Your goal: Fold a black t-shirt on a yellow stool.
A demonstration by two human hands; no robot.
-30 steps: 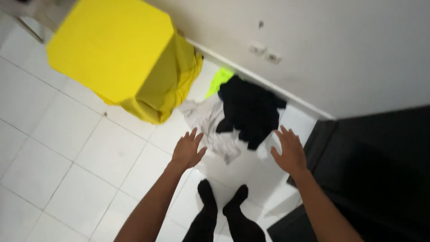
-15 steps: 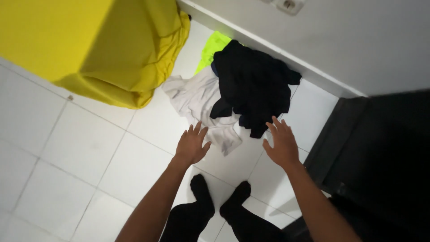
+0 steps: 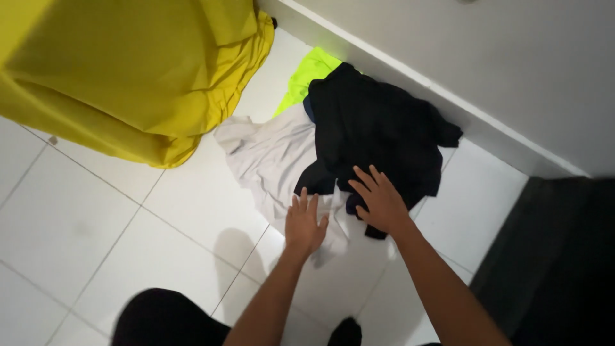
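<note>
Down on the glossy white tiled floor [image 3: 160,211], seen from the head camera, a small heap of clothes lies against the white baseboard [image 3: 410,77] of the wall. Uppermost is a crumpled black fabric garment [image 3: 378,131], soft and matte, bunched in loose folds. Under it and spreading toward the left lies a wrinkled pale grey-white cloth garment [image 3: 269,157], flattened on the tiles with a ragged outline. A strip of neon yellow-green fabric [image 3: 307,74] pokes out behind both, close to the baseboard. Left of the heap, a large yellow cloth cover [image 3: 134,70] drapes down in smooth, broad folds to the floor.

The left hand [image 3: 305,224] rests palm down on the near edge of the pale garment, its fingers [image 3: 303,204] straight and slightly spread, gripping nothing. The right hand [image 3: 381,202] lies just beside it, palm down on the lower edge of the black garment; its fingers [image 3: 364,182] are fanned out flat across the dark cloth, pinching none of it. Both garments lie directly under the fingertips, and the bulk of the heap sits beyond them toward the wall.
</note>
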